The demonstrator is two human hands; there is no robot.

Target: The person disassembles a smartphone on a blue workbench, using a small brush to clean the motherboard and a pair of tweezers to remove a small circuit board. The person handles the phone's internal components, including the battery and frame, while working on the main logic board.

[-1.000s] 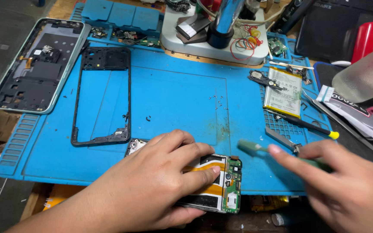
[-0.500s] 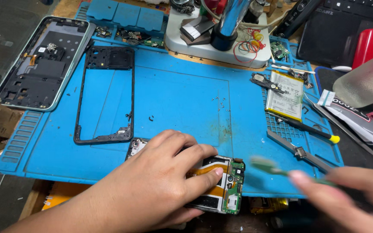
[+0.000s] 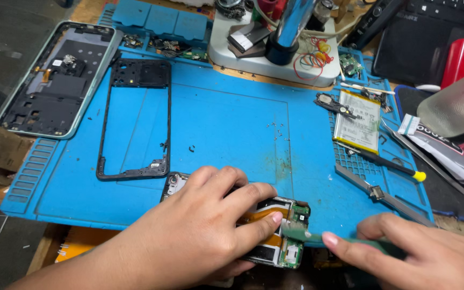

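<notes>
A: Low in the frame, at the near edge of the blue mat [image 3: 232,123]: opened phone [image 3: 280,236], circuit board and orange flex cable showing. Left hand [image 3: 200,241] spread flat over it, fingers pressing down, index tip on the flex near the board.

B: And lower right?

A: Right hand [image 3: 425,258] curled around a green-handled tool [image 3: 307,235], tip touching the green board at the phone's right end. Grip closed on the handle; thumb hidden, so exact finger placement hard to tell.

B: Doing this well?

A: Probably a matter of steady downward pressure from the left hand so the phone cannot slide, and a light, shallow angle on the tool so the flex is not torn. Worth watching the overhang too, with part of the phone past the mat's edge.

B: Further up?

A: Centre left, a black phone frame [image 3: 135,118] lying flat. Upper left, a back cover [image 3: 55,80] with dark inner parts, half off the mat. Middle of the mat, a scatter of tiny screws [image 3: 276,130]. Right of centre, a battery [image 3: 356,121], tweezers [image 3: 379,193] and a yellow-tipped tool [image 3: 388,162] nearby. Top centre, a white stand base [image 3: 275,59] with a metal post.
</notes>
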